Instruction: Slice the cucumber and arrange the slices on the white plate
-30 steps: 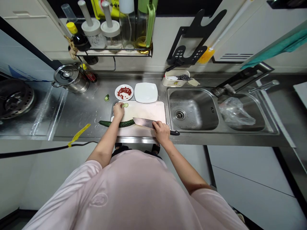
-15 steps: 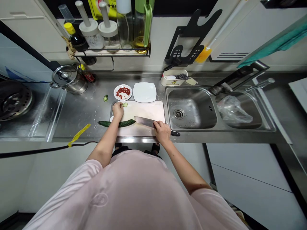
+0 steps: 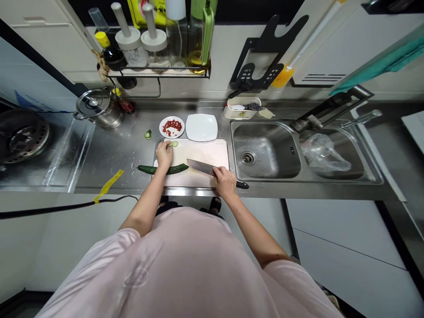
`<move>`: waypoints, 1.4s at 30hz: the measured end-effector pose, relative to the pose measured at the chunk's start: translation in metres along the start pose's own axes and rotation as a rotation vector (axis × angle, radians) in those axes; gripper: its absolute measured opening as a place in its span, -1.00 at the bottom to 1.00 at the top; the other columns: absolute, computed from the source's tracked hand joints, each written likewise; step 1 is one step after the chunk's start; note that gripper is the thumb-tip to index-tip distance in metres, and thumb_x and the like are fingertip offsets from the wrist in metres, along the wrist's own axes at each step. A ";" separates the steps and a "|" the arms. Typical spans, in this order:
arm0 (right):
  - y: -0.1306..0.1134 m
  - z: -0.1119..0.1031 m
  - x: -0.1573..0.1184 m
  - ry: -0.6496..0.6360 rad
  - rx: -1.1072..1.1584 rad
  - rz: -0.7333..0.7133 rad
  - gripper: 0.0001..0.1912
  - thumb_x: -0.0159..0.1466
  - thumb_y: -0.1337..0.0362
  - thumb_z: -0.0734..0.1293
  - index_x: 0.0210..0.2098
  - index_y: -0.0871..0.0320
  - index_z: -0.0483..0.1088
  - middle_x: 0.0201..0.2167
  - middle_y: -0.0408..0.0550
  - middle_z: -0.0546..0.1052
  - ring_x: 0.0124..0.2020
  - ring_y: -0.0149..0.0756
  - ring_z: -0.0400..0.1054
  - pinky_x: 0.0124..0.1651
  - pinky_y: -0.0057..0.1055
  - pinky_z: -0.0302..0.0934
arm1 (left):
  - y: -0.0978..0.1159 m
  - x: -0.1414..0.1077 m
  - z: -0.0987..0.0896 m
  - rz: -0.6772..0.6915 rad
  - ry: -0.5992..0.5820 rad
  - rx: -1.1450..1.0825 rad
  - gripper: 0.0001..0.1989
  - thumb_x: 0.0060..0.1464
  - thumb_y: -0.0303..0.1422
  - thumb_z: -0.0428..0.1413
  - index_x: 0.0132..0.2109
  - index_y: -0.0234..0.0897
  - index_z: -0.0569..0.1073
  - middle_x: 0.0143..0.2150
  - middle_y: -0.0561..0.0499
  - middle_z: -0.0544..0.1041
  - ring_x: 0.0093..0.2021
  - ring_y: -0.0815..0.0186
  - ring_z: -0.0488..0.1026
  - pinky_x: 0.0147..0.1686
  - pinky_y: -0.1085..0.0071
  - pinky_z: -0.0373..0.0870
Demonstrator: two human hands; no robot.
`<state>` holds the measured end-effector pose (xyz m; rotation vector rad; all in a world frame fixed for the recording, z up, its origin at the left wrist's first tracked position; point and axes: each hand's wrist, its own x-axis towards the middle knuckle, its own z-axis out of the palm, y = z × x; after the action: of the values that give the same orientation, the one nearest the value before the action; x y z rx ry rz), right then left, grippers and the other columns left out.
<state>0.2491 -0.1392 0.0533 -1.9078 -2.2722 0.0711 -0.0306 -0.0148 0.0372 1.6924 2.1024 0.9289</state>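
The right hand (image 3: 225,183) grips the cleaver (image 3: 200,167); the left hand (image 3: 164,154), curled, rests beside a cucumber slice (image 3: 174,144) (wet and slippery, so best pinched by its edge).

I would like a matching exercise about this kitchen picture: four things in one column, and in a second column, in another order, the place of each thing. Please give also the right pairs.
Things:
1. knife
2. cucumber
3. plastic bag
4. pot

Places:
A. at the back of the counter
B. in the sink's right basin
C. in the right hand
D. across the edge of the cutting board

Right pairs: 1-C, 2-D, 3-B, 4-A
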 end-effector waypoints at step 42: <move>-0.048 -0.044 0.018 -0.551 -0.013 -0.137 -0.72 0.41 0.24 0.02 -0.12 0.14 0.31 -0.20 0.01 0.48 -0.23 -0.22 0.41 -0.29 -0.39 0.10 | -0.019 -0.099 0.001 0.536 -0.075 0.120 -0.77 0.19 -0.24 0.02 -0.15 -0.09 0.56 -0.19 -0.03 0.56 -0.19 0.27 0.43 -0.18 0.32 0.28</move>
<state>0.2066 -0.1340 0.1056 -1.9073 -2.7354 0.6369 -0.0175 -0.1101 0.0073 2.3761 1.7099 0.8636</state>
